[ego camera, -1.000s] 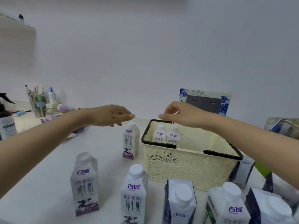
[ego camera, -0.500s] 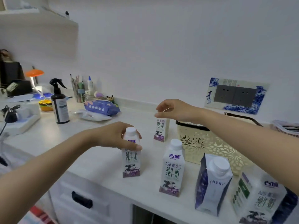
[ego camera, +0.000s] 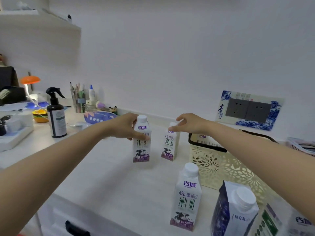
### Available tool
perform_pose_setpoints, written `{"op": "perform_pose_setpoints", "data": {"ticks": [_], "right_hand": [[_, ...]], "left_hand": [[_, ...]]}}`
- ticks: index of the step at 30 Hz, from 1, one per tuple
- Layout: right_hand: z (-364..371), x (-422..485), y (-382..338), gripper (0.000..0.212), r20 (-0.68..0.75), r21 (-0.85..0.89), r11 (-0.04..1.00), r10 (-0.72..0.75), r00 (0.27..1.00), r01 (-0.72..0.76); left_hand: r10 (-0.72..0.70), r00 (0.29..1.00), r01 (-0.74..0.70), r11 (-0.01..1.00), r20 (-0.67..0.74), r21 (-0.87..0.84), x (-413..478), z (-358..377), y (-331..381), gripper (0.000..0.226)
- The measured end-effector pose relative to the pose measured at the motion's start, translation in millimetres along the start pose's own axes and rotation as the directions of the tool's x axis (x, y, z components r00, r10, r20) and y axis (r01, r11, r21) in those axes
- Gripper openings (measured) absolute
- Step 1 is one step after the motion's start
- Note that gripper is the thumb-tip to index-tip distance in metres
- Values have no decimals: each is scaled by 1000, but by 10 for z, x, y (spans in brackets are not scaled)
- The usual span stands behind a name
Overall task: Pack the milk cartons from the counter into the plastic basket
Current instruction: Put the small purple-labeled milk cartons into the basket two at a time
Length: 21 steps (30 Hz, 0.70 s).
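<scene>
My left hand (ego camera: 125, 127) grips a white milk carton (ego camera: 141, 147) near its top and holds it upright just above the white counter (ego camera: 105, 176). My right hand (ego camera: 189, 124) hovers with spread fingers over the cap of a second white carton (ego camera: 169, 145) that stands beside the cream plastic basket (ego camera: 221, 169). Cartons show inside the basket behind its black rim. A third white carton (ego camera: 186, 198) and a dark blue carton (ego camera: 233, 212) stand near the front edge, with another carton (ego camera: 281, 222) at the lower right corner.
A black spray bottle (ego camera: 57, 114), a pen cup (ego camera: 78, 101), a blue pouch (ego camera: 98, 116) and an orange lamp (ego camera: 30, 80) fill the counter's left. A wall socket plate (ego camera: 248, 110) sits behind the basket. A drawer with a black handle (ego camera: 75, 227) lies below the counter edge.
My left hand has closed on the carton and carried it away from the front edge toward the basket. My right hand dropped onto the second carton's top. The view shifted.
</scene>
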State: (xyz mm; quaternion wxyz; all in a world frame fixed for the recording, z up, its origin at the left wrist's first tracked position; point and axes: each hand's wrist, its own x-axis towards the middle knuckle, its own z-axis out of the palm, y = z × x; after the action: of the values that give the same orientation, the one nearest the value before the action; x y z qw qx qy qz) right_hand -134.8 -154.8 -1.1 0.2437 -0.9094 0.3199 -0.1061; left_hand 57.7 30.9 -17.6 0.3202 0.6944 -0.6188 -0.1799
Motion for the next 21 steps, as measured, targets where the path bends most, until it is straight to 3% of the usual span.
{"op": "perform_pose_setpoints", "data": {"ticks": [5, 8, 10, 13, 16, 21], "right_hand": [[84, 183, -12, 77, 5, -2, 999, 37, 999, -37], [167, 291, -4, 50, 15, -161, 986, 39, 999, -36], [210, 323, -22, 51, -2, -304, 951, 62, 998, -59], [222, 342, -44, 53, -27, -361, 931, 37, 999, -44], [171, 289, -64, 49, -52, -270, 963, -34, 998, 18], [-288, 22, -186, 31, -246, 44, 978, -188, 951, 205]], "left_hand": [[33, 997, -36, 998, -71, -47, 219, -43, -3, 27], [28, 996, -31, 999, -86, -28, 303, -26, -40, 31], [16, 996, -20, 999, -91, -37, 327, -5, -90, 28], [3, 995, -9, 998, -101, -57, 333, 2, -179, 22], [5, 994, -15, 996, -113, -89, 326, -67, -203, 23], [95, 971, -120, 988, -219, -102, 340, -288, 134, 36]]}}
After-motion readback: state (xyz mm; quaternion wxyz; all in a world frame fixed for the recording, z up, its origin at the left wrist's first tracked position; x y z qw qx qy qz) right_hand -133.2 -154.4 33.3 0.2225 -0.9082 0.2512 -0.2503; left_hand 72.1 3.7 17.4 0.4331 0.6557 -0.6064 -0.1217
